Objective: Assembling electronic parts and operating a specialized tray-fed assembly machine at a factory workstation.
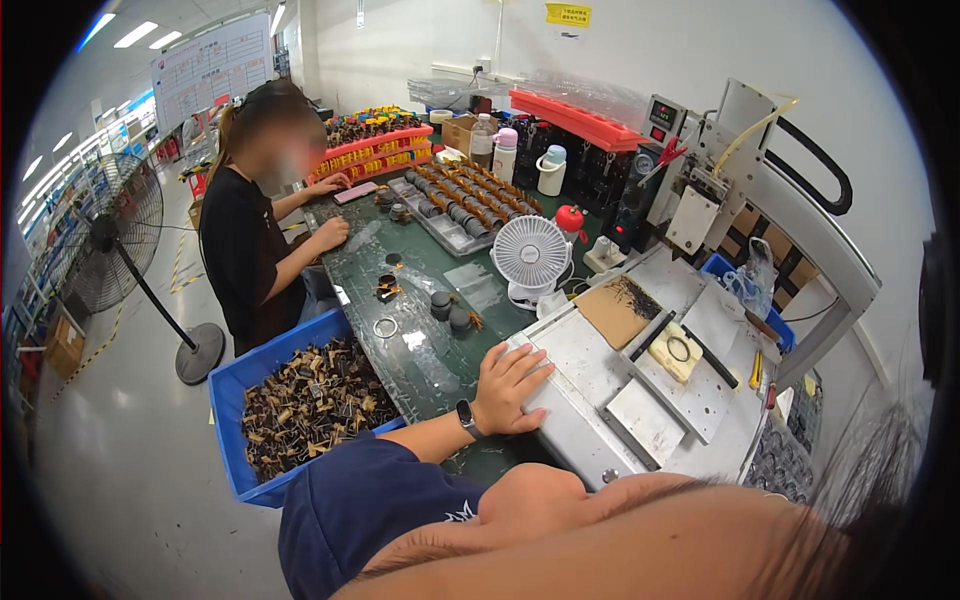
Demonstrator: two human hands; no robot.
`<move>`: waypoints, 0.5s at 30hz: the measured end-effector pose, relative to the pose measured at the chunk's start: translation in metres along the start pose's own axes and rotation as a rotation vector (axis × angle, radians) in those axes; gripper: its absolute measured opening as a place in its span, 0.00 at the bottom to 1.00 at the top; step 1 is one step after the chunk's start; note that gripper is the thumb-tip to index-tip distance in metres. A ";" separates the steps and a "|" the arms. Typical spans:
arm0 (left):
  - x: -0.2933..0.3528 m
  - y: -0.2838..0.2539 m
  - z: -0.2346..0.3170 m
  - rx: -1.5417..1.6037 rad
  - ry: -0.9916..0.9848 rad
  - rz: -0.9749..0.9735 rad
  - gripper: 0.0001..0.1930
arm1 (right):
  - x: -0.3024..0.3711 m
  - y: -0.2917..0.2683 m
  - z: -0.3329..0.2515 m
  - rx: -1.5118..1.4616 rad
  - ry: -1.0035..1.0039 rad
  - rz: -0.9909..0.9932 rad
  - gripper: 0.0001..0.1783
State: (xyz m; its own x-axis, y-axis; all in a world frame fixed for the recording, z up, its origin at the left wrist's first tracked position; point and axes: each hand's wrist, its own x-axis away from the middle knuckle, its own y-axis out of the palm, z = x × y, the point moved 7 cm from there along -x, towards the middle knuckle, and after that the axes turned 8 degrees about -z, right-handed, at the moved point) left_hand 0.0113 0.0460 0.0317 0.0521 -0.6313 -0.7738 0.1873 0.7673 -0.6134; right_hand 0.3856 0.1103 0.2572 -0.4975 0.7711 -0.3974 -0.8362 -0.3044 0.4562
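Observation:
My left hand (pixel 510 388) lies with fingers spread over the left edge of a pale metal machine bed (pixel 570 415), holding nothing. A dark band is on that wrist. My right hand is not in view. On the bed, a dark ring (pixel 679 348) rests on a cream block (pixel 675 355), with a black bar (pixel 710 356) along one side of it. A brown board (pixel 617 312) with small dark bits lies farther back. Left of my hand, dark round parts (pixel 441 305) and a pale ring (pixel 385 327) sit on the green tabletop (pixel 400 350).
A blue bin (pixel 228 420) full of small dark-and-tan parts stands left of the table. A white fan (pixel 530 252) stands behind the bed; the machine's arm (pixel 835 225) rises at right. Across the table sits a co-worker (pixel 245 220), hands on the tabletop, near a tray (pixel 455 238) of grey parts.

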 end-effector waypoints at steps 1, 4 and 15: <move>0.001 0.002 -0.001 0.001 -0.001 -0.009 0.31 | -0.002 0.011 -0.001 -0.012 0.000 0.022 0.39; 0.000 -0.001 -0.001 0.001 -0.003 0.006 0.31 | 0.006 -0.029 0.005 -0.045 -0.010 0.076 0.39; -0.070 -0.097 0.003 0.364 0.012 0.130 0.32 | 0.005 0.120 -0.020 0.196 0.087 -1.121 0.11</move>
State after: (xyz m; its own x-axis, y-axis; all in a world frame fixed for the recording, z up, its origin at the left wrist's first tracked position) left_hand -0.0076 0.0155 0.1452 0.0868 -0.5284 -0.8445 0.5157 0.7492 -0.4157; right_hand 0.2779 0.0665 0.2935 0.4860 0.5100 -0.7097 -0.7729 0.6299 -0.0767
